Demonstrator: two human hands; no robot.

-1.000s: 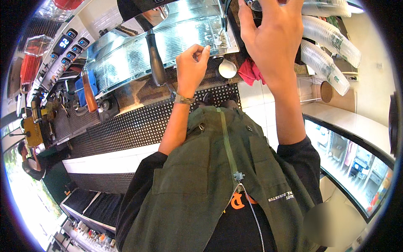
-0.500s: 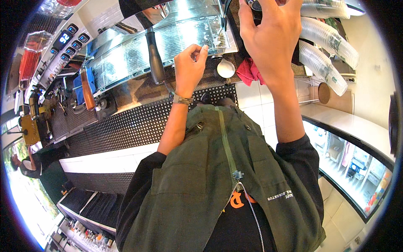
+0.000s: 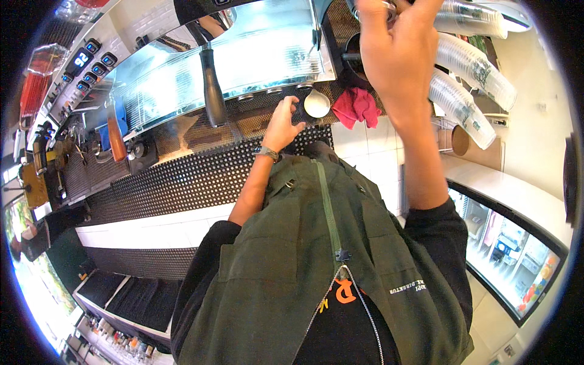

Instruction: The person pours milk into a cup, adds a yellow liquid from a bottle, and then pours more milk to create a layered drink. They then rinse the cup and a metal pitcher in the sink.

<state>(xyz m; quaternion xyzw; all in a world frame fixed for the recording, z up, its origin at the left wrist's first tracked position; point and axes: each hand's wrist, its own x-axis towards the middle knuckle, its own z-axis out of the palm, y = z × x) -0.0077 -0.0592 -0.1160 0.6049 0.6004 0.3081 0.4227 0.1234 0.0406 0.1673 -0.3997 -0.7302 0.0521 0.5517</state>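
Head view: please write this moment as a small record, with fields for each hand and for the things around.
left hand: open, nearest the round pale vessel
right hand: at the picture's top edge; grip unclear
pink cloth: right of the vessel
black handle: crosses the front edge of the metal tray
clear cups: three nested stacks, right of the right hand

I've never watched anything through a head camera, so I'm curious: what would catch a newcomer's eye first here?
Probably the right grip, looming large at the top edge. Next, the crumpled pink cloth left of that wrist, with a round, pale vessel between it and the left grip. The gleaming metal tray at the upper middle and the nested clear cups at upper right also stand out.
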